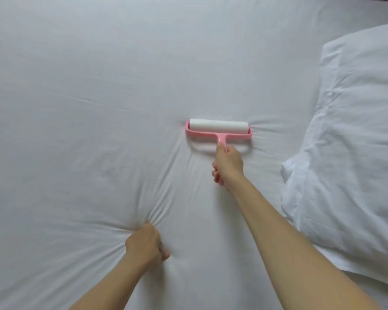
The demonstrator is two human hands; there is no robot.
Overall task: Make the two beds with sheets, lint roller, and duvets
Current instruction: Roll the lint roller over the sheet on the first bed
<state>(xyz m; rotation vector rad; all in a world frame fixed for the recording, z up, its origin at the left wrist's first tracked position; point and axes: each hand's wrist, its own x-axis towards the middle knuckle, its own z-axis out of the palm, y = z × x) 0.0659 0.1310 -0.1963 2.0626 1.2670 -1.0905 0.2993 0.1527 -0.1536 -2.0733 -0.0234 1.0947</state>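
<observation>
The lint roller (pixel 218 128) lies on the white sheet (pixel 99 86) about the middle of the bed, its roll set crosswise, long axis running left to right. Its pink handle (pixel 221 139) points back toward the person. The right hand (pixel 227 164) is wrapped round that handle from the near side, fingers curled closed on it and thumb along the top. The roll therefore sits just beyond the fingers, on the far side of them. With the axis across the arm, a push away or a pull back would likely roll it straight over the cloth. Small creases fan out from both ends of the roll, so it seems pressed into the sheet.

The left hand (pixel 145 245) is nearer the person and off to the left, well apart from the roller. Its fingers are curled down into the sheet, and folds run out from it like spokes. It appears to bunch or pin the cloth there, probably to hold it taut.

To the right lies a heap of white bedding (pixel 356 130), rumpled, near the right forearm but not touching the roller. It would likely block strokes to the right. Far and left, the sheet lies open with only shallow wrinkles.
</observation>
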